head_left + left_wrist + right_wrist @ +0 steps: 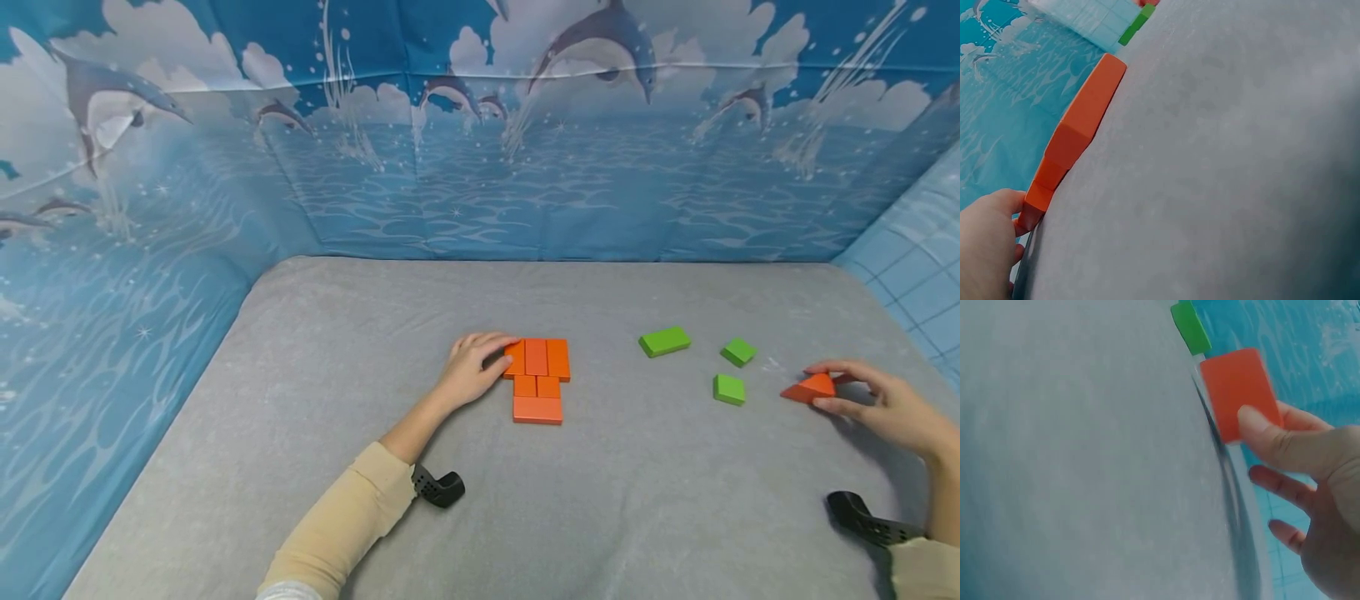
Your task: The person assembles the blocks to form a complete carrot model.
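Observation:
Flat orange blocks [536,358] lie together on the grey cloth: three upright ones side by side, two small ones below them, and a wide one [537,409] nearest me. My left hand [471,371] rests at the left side of this group, index fingertip and thumb touching the leftmost block [515,367]. In the left wrist view the fingers meet the near end of the orange row [1075,134]. Far to the right, my right hand [888,408] pinches an orange triangular block [813,387] between thumb and fingers. The right wrist view shows its rectangular face [1235,387].
Between the hands lie a long green block [665,342] and two smaller green blocks, one farther back [738,352] and one closer [729,389]. A blue dolphin-print cloth [480,192] hangs behind the grey surface [600,500] and along its sides.

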`<state>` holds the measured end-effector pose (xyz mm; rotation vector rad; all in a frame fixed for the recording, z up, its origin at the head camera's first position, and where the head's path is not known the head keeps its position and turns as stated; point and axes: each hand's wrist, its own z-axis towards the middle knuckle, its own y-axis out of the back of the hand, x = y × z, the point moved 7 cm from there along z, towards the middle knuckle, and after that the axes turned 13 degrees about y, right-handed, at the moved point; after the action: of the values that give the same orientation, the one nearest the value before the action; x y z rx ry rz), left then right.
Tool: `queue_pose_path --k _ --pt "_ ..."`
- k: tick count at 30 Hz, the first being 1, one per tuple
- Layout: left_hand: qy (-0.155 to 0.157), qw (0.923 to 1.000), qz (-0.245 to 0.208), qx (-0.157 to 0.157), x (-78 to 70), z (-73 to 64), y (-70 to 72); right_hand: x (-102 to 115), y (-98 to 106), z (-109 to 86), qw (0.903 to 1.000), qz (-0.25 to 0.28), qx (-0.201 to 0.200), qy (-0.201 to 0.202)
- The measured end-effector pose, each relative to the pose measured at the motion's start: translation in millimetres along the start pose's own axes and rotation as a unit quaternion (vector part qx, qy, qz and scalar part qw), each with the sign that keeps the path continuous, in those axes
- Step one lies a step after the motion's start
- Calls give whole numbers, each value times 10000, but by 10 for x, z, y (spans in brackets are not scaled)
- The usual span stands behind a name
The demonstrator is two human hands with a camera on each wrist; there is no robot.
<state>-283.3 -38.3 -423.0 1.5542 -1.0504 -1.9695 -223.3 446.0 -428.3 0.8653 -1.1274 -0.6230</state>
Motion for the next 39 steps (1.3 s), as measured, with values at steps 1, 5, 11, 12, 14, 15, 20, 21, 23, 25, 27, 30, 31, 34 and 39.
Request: queue_pose_path --k 1,5,11,12,14,15,20,21,23,25,27,30,31,34,39 --pt "-3 10000 6 3 0 0 -2 1 5 15 10000 -33 -7 -11" --pt "-11 10000 18 -11 1 2 -9 -38 13 134 9986 -371 -346 180" --pt "14 10000 -16 -39 4 -4 -3 821 -30 407 9958 358 -262 800" --pt "10 10000 -14 -46 4 -4 -2 1042 -47 442 9943 537 -176 906" --pt "7 10000 -3 -49 6 -2 -3 1415 -107 499 9896 764 -112 1215" --pt "8 10000 6 -50 8 -1 -4 1569 -154 528 9868 819 -128 1393" --pt "16 10000 -3 -28 12 -3 -3 2135 -458 643 9701 1009 -102 2204" --pt "14 10000 -15 -24 12 -3 -2 2225 -528 658 9679 1000 -66 2306" --pt "-11 10000 -30 -29 10 -4 -1 2376 -673 678 9640 1043 37 2444" --pt "-46 10000 -35 -47 10 -2 -1 2507 -813 688 9615 1061 161 2531" --pt "-78 9999 -34 -79 11 -1 -3 2619 -948 693 9597 1152 310 2546" --pt "-109 9999 -35 -100 12 1 -4 2764 -1112 691 9571 1282 488 2553" --pt "-116 9999 -30 -103 13 1 -5 2804 -1160 690 9568 1299 535 2547" --pt "-129 9999 -27 -106 13 2 -7 2899 -1268 686 9557 1304 595 2570" --pt "-121 9999 -8 -123 21 8 -8 2985 -1365 687 9551 1209 515 2656"
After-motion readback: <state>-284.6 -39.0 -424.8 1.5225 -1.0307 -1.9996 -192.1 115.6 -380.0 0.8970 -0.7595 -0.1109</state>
